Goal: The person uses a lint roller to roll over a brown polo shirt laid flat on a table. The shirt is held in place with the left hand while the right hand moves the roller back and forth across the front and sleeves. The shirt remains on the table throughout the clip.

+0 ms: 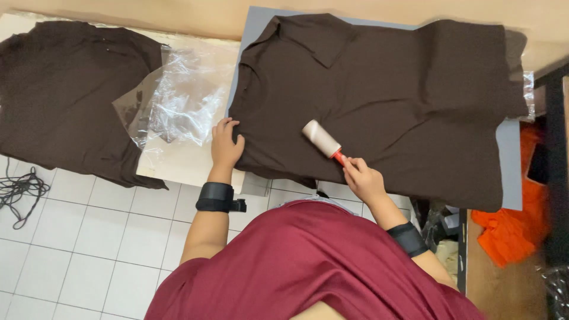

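Observation:
A dark brown collared shirt (391, 89) lies spread on a grey board (510, 166). My right hand (363, 179) grips the red handle of a lint roller (321, 139), whose pale roll rests on the shirt's near part. My left hand (225, 144) lies flat, fingers apart, on the shirt's edge at the left, holding the fabric down. Both wrists wear black bands.
A second dark brown garment (65, 95) lies on the table at the left, with crumpled clear plastic bags (178, 98) between the two. Orange cloth (515, 228) sits on a low shelf at the right. A dark cable (21, 189) lies on the white tiled floor.

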